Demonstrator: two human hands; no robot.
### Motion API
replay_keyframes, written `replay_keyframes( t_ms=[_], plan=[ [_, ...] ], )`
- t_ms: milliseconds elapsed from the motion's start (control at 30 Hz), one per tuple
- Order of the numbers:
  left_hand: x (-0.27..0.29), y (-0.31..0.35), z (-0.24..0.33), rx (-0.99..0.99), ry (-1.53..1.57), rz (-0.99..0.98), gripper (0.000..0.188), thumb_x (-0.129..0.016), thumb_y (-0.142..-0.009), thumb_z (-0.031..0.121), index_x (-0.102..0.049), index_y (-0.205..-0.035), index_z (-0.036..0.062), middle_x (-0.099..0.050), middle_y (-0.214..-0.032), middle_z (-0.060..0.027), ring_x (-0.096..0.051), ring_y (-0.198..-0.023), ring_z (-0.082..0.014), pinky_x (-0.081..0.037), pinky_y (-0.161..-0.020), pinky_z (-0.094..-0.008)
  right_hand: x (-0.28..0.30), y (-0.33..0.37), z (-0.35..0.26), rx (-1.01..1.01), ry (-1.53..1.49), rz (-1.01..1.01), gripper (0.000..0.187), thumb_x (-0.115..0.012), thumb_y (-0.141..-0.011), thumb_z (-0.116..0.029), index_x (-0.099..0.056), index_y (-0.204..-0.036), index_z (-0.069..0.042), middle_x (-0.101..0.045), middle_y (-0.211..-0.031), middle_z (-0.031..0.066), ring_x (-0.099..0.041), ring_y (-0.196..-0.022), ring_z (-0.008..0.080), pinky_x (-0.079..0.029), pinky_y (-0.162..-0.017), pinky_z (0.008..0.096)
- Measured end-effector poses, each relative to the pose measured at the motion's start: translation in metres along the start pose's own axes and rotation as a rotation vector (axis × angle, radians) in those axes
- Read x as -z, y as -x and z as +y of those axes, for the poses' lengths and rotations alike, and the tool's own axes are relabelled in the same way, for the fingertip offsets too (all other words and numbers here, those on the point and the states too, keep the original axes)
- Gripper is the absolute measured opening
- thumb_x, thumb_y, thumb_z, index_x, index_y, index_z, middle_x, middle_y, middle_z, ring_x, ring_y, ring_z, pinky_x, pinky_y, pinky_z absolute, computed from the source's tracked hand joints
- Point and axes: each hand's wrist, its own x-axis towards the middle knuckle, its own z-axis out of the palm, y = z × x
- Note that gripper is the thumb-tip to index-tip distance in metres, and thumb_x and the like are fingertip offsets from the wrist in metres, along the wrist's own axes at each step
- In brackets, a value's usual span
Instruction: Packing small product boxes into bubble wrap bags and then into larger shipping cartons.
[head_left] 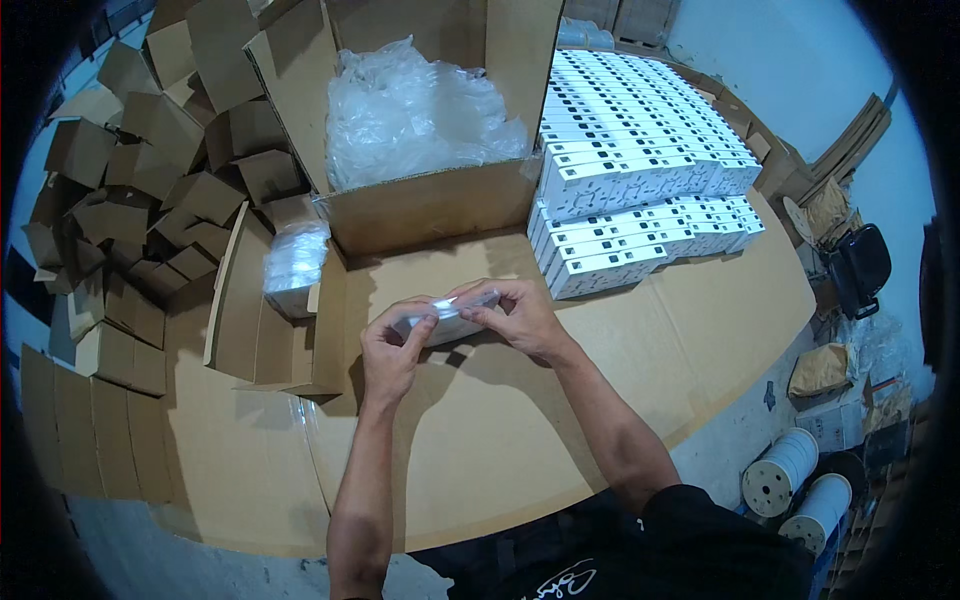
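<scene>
Nearest, the person's forearms point(364, 475) are reaching in over the cardboard-covered table point(660, 360). Beyond them, the left hand point(390, 345) and the right hand point(522, 315) are holding a pale, flat piece point(446, 330) with shiny clear film point(442, 308) along its upper edge. The piece is sitting between the two hands, above the middle of the table. Each thumb is pressing from the near side while the fingers are curling over from the far side, so both grips are narrow. How firmly they are squeezing, one cannot tell, and the far fingertips are partly hidden.

For good handling, the film is probably asking for even tension: both thumbs working at the same height, one grip anchoring while the other is smoothing. Pulling hard on one side would likely be creasing or tearing it, and a slick surface could be slipping under a loose pinch.

To the left, a narrow open carton point(232, 300) is holding film-wrapped pieces point(296, 258) toward its far end; keeping the elbows in would be sparing its near wall a knock. Farther, a large carton point(430, 205) is holding a loose heap of clear plastic point(425, 110). At far right, rows of white units point(640, 170) are standing in two tiers, while small brown boxes point(165, 190) are piling up at far left.
</scene>
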Motion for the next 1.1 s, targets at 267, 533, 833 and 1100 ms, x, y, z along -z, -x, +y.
replay_keyframes(
  t_ms=[267, 533, 833, 1100],
  plan=[
    [0.003, -0.003, 0.005, 0.087, 0.057, 0.113, 0.015, -0.077, -0.094, 0.012, -0.072, -0.101, -0.0004, -0.071, -0.1, -0.0053, -0.062, -0.092, -0.0096, -0.05, -0.083, -0.027, -0.005, -0.006, 0.004, 0.04, -0.002, 0.098, 0.007, -0.072, -0.094, -0.004, -0.067, -0.093, 0.001, -0.072, -0.113, 0.0134, -0.065, -0.098, 0.0114, -0.055, -0.083, 0.0278],
    [-0.003, -0.004, -0.002, 0.034, 0.128, 0.155, 0.022, -0.075, -0.094, 0.011, -0.055, -0.087, 0.0067, -0.069, -0.104, -0.007, -0.06, -0.092, -0.0104, -0.05, -0.083, -0.0277, -0.006, -0.008, 0.024, 0.087, -0.083, 0.163, 0.018, -0.069, -0.095, 0.0, -0.052, -0.094, -0.006, -0.071, -0.109, 0.0156, -0.064, -0.096, 0.0115, -0.053, -0.085, 0.026],
    [-0.001, -0.005, -0.006, 0.047, 0.15, 0.181, 0.019, -0.073, -0.094, 0.007, -0.054, -0.095, 0.0054, -0.064, -0.1, -0.0055, -0.059, -0.09, -0.0093, -0.048, -0.081, -0.0235, 0.002, -0.004, 0.001, 0.317, -0.158, 0.128, 0.025, -0.069, -0.092, -0.001, -0.069, -0.117, -0.001, -0.067, -0.121, 0.0107, -0.063, -0.112, 0.0185, -0.05, -0.098, 0.0321],
    [-0.015, -0.004, 0.016, -0.131, 0.13, 0.228, 0.031, -0.074, -0.091, 0.002, -0.054, -0.115, 0.0029, -0.061, -0.109, -0.0058, -0.056, -0.112, -0.0147, -0.046, -0.094, -0.0288, -0.004, 0.002, -0.007, 0.056, 0.142, 0.042, 0.024, -0.074, -0.089, -0.009, -0.076, -0.112, -0.003, -0.076, -0.109, 0.0089, -0.067, -0.103, 0.0146, -0.054, -0.092, 0.0301]
  ],
)
